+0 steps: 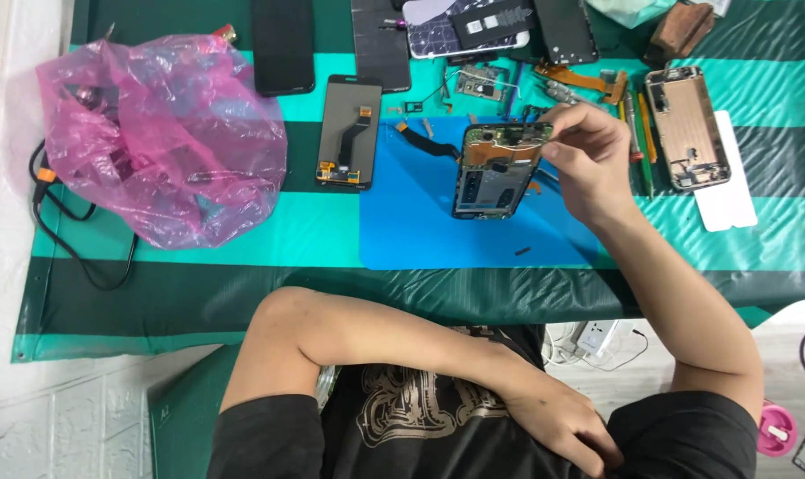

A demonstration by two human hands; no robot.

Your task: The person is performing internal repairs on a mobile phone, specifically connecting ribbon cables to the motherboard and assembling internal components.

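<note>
Opened phone [495,173] propped on blue mat [420,231], mid-worktop, bare circuit board facing out. Right hand [589,164] pinched onto its upper edge, fingertips closed at the board. Left hand [566,426] down against the torso, loosely curled, holding nothing visible. Probably light, stiff, fragile: safest gripped by the frame sides, clear of the orange flex. Pink bag [158,137] lying well to the left.
</note>
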